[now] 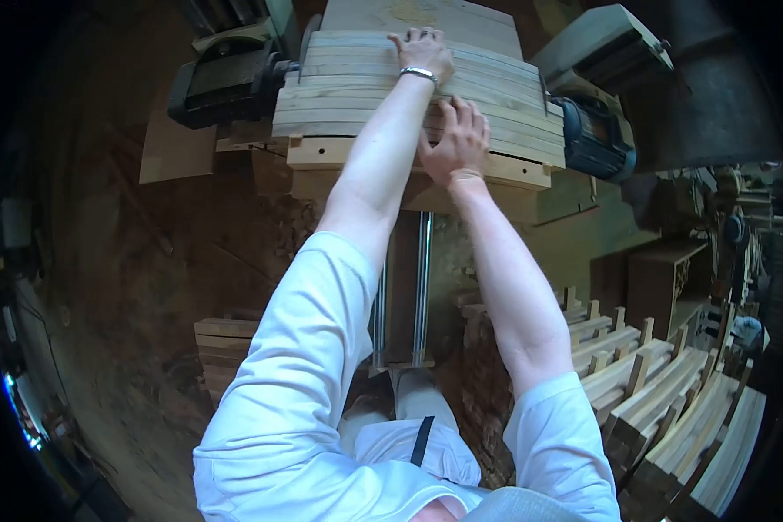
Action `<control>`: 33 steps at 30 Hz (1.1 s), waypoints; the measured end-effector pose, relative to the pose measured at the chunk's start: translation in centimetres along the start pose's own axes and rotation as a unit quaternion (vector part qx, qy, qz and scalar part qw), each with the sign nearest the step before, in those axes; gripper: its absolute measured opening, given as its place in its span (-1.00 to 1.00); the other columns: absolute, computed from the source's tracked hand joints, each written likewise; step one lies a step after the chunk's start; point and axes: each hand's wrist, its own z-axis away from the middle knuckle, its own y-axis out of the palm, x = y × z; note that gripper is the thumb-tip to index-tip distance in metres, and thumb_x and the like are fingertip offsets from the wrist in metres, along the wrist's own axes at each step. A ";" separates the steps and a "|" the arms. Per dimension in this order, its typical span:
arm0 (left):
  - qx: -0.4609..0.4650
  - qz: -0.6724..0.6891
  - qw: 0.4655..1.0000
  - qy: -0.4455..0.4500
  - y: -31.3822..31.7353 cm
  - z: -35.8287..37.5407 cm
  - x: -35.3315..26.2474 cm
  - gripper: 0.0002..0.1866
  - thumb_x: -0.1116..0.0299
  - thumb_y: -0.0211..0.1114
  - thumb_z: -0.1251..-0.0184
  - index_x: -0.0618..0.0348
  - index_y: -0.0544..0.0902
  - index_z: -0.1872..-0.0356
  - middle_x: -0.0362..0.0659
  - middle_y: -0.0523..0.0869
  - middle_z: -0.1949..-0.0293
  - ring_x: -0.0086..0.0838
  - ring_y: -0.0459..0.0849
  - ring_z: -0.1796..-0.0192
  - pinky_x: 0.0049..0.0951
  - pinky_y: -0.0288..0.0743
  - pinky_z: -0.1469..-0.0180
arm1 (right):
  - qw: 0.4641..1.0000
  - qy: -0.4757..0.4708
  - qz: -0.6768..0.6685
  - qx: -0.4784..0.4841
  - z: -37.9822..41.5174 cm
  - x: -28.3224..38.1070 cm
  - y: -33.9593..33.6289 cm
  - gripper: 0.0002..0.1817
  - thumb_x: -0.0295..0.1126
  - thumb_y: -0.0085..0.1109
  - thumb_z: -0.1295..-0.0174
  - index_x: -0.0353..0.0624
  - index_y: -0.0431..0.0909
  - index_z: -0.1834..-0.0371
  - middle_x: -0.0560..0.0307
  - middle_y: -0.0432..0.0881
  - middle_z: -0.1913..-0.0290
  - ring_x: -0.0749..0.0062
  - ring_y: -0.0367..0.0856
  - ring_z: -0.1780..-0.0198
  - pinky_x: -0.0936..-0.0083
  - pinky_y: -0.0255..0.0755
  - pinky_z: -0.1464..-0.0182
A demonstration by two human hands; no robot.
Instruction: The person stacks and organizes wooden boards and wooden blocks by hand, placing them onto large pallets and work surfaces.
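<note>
Several narrow wooden strips [348, 78] lie side by side across a wooden carriage, between two dark motors. My left hand [426, 54], with a metal band at the wrist, rests on the far strips, fingers stretched forward. Nearer to me, my right hand [459, 141] presses flat on the front strips with its fingers apart. A thin band circles that wrist. Neither hand is wrapped round anything. Along the front of the carriage runs a pale wooden bar [322, 153] with dark holes near its ends.
Motors stand at the left [222, 83] and right [596, 139], with a disc-like blade edge [311, 39] by the left one. Metal rails [424, 287] run beneath the carriage toward me. Stacked timber [661, 391] fills the lower right; more boards [222, 335] lie lower left.
</note>
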 end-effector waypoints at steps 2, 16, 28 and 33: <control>-0.004 -0.009 1.000 0.010 0.5 -2.1 0.4 -0.39 0.00 -0.02 -0.46 0.10 0.31 -0.43 -0.13 0.35 -0.46 -0.23 0.26 -0.50 0.44 -0.05 -0.43 | 1.000 0.003 0.005 -0.010 -1.9 -0.3 1.1 -0.25 0.17 0.20 -0.17 -0.11 0.43 -0.30 -0.02 0.35 -0.39 0.02 0.15 -0.49 0.00 -0.08 -0.51; -0.077 -0.029 0.997 -0.003 3.9 -12.1 1.0 -0.35 0.03 -0.02 -0.39 0.01 0.28 -0.47 -0.19 0.36 -0.46 -0.25 0.29 -0.49 0.41 -0.06 -0.42 | 1.000 0.017 0.005 0.006 -9.7 -1.9 3.5 -0.23 0.22 0.08 -0.25 -0.11 0.34 -0.37 -0.01 0.27 -0.44 0.06 0.08 -0.52 0.06 -0.13 -0.55; -0.034 0.000 0.999 0.040 0.6 -4.1 1.5 -0.38 -0.11 0.06 -0.39 0.04 0.38 -0.33 -0.14 0.43 -0.37 -0.24 0.31 -0.45 0.40 0.05 -0.37 | 0.998 0.038 -0.023 0.049 -3.0 -0.2 1.0 -0.12 0.32 -0.05 -0.27 -0.11 0.20 -0.46 -0.03 0.11 -0.51 -0.02 -0.10 -0.59 0.00 -0.32 -0.60; -0.036 0.011 0.997 0.071 -0.7 6.6 1.1 -0.38 -0.17 0.11 -0.33 -0.02 0.41 -0.28 -0.18 0.49 -0.26 -0.27 0.35 -0.37 0.34 0.14 -0.26 | 0.997 0.036 -0.037 0.061 6.6 1.8 -3.0 -0.16 0.26 0.03 -0.28 -0.09 0.18 -0.45 -0.02 0.11 -0.51 0.00 -0.10 -0.59 -0.04 -0.28 -0.58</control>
